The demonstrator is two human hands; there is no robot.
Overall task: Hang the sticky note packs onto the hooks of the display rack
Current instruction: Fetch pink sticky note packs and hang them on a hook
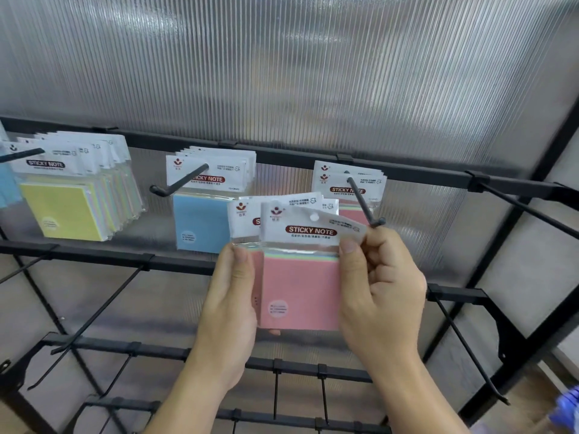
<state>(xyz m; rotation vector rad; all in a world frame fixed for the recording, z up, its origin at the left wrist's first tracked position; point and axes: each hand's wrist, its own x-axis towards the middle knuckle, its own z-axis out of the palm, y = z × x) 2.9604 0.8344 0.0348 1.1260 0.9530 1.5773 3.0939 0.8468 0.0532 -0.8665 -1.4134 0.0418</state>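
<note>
A second pack (245,218) is mostly hidden behind the front pink sticky note pack (300,289). Lower left of the hook (363,198), the left hand (232,296) grips both packs' edge. Just below the hook's tip, the right hand (379,292) pinches the front pack's header.

A ribbed, translucent panel (313,73) fills the background behind the display rack (282,156), its fine vertical flutes grey-white, blurring whatever lies beyond into soft pale and dark patches. Even, diffuse light comes through it, brightest toward the upper middle. Past the rack's right edge stand pale grey wall panels (526,270), and near the lower right corner a strip of brown floor (535,386) shows.
</note>
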